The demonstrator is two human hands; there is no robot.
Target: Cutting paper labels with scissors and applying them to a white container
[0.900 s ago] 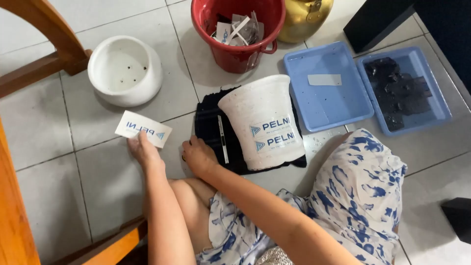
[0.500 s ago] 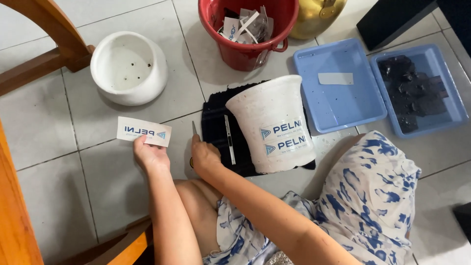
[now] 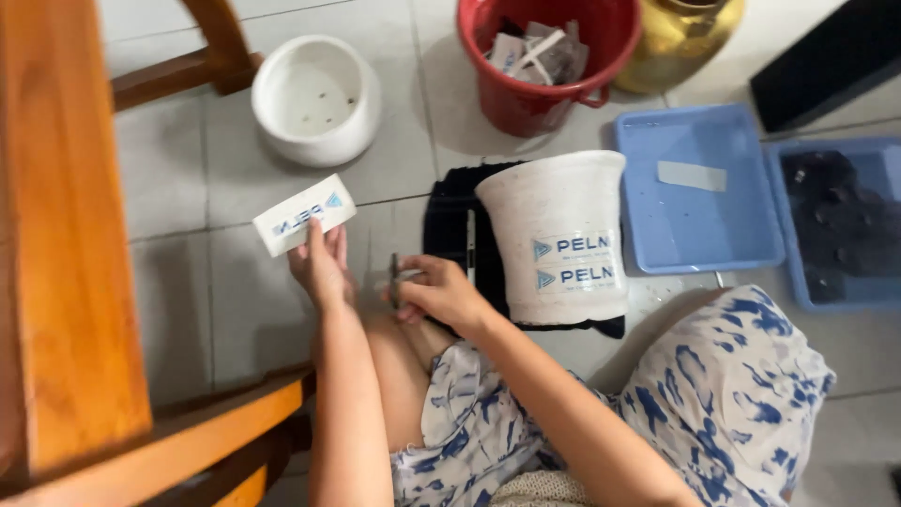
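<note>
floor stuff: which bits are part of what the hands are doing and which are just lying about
In hand:
left hand holds a white sticker
right hand holds a small metal tool
stickered white pot on a black cloth

Lying about:
empty white pot
red bucket of scraps
two blue trays
gold vase
wooden chair

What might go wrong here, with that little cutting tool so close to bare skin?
The right hand holds a small metal tool, perhaps scissors, just above the bare knee and beside the left hand; a slip might nick skin. The left hand pinches the white label only by its edge, so it might drop. The white pot lies tipped on the dark cloth and could roll.
</note>
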